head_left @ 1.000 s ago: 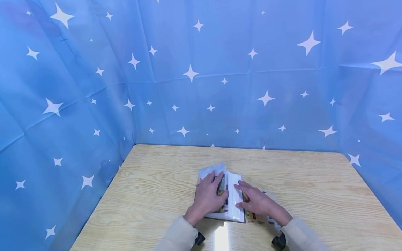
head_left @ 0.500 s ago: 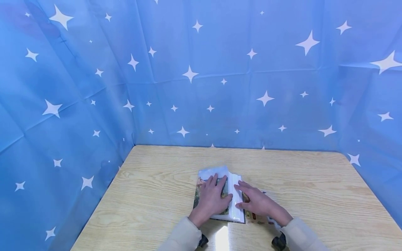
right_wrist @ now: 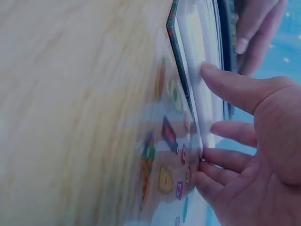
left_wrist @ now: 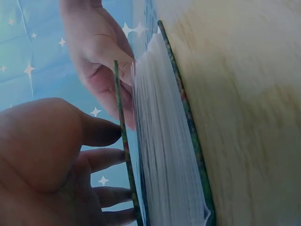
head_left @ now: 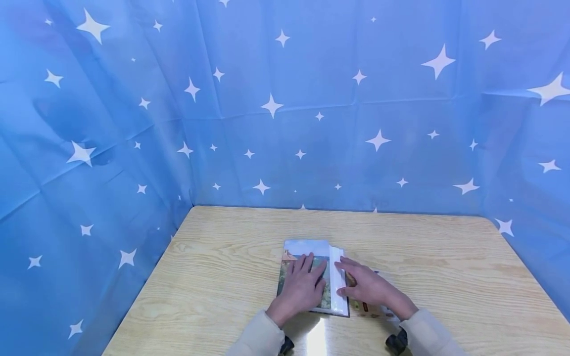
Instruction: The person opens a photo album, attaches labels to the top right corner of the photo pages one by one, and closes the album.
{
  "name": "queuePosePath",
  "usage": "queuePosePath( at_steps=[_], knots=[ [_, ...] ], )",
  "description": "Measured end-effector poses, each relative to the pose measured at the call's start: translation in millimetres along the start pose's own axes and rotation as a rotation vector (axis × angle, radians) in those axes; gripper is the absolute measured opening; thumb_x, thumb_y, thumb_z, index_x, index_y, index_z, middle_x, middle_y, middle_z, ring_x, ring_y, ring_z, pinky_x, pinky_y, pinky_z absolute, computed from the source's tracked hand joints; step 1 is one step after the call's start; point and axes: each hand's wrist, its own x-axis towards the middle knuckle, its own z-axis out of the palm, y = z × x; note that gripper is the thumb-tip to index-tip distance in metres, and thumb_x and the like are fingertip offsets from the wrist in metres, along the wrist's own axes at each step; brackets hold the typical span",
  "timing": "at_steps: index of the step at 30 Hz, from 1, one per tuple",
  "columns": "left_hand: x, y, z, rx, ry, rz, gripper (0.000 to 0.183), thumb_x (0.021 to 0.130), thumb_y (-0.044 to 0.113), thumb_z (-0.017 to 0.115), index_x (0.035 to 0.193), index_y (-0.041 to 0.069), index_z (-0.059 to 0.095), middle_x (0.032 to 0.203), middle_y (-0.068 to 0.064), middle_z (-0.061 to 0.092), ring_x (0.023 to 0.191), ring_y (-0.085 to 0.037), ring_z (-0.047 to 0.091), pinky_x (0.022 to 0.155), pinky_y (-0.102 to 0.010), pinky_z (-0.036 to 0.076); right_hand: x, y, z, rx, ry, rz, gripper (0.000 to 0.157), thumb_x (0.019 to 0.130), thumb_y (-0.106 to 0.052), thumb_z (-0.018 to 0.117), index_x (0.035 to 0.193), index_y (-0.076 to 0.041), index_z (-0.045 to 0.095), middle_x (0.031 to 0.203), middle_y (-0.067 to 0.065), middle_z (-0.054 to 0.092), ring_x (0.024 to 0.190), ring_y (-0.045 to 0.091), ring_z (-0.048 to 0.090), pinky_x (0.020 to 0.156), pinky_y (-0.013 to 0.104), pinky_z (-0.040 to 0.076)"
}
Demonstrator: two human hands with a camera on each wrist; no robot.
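A thick photo album (head_left: 307,247) with a pictured cover and many white pages lies on the table. My left hand (head_left: 302,287) rests spread on its cover; in the left wrist view the fingers lie against the green cover (left_wrist: 126,141), which stands a little off the white pages (left_wrist: 164,141). On the album's right side, my right hand (head_left: 369,286) touches the exposed white pages (head_left: 337,277). Its thumb and fingers are extended, as the right wrist view shows. Beneath that hand is a clear sticker sheet (right_wrist: 165,181) with small colourful pictures, partly covered.
The wood-grain table (head_left: 222,257) reaches to a blue curtain (head_left: 329,163) with white stars at the back and sides. Light-coloured sleeves (head_left: 260,336) and a black wrist device (head_left: 395,343) show at the front. A bright reflection lies before the album.
The album's cover has come further right over the white pages, with my left hand moving along on it. My right hand has stayed almost in place at the pages.
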Motion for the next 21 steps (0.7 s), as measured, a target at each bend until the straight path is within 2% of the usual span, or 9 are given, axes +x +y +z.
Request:
queuePosePath(
  at_steps=[8,12,18,21],
  knots=[
    [2.0,3.8,3.0,0.074,-0.070,-0.021,0.050,0.103,0.038,0.045,0.151,0.025,0.043,0.161,-0.013,0.029,0.148,-0.034,0.025,0.117,-0.058,0.023,0.6,-0.4,-1.7,-0.013,0.009,-0.004,0.070,0.087,-0.026,0.076,0.143,0.004,0.047,0.149,0.035,0.037,0.134,0.050,0.041,0.103,0.060,0.041],
    [3.9,4.1,2.9,0.093,-0.081,-0.012,0.050,0.103,0.039,0.045,0.151,0.025,0.043,0.161,-0.013,0.029,0.149,-0.033,0.025,0.117,-0.057,0.024,1.9,-0.3,-3.8,-0.011,0.004,0.004,0.070,0.087,-0.025,0.077,0.143,0.004,0.047,0.148,0.034,0.038,0.134,0.050,0.041,0.103,0.060,0.042],
    [3.8,-1.9,-1.8,0.062,-0.047,0.032,0.049,0.101,0.039,0.050,0.147,0.022,0.049,0.157,-0.014,0.036,0.145,-0.034,0.032,0.114,-0.057,0.029,-0.2,0.5,-7.8,0.005,0.016,-0.014,0.074,0.089,-0.029,0.075,0.146,0.004,0.043,0.150,0.032,0.037,0.137,0.050,0.037,0.106,0.062,0.037],
    [3.0,-9.6,-8.4,-0.004,0.002,0.070,0.048,0.100,0.036,0.054,0.144,0.018,0.053,0.153,-0.016,0.042,0.142,-0.036,0.036,0.113,-0.058,0.032,-4.4,0.8,-12.8,-0.006,0.072,-0.036,0.070,0.092,-0.031,0.071,0.146,0.004,0.043,0.150,0.031,0.037,0.136,0.050,0.037,0.107,0.064,0.035]
  ],
)
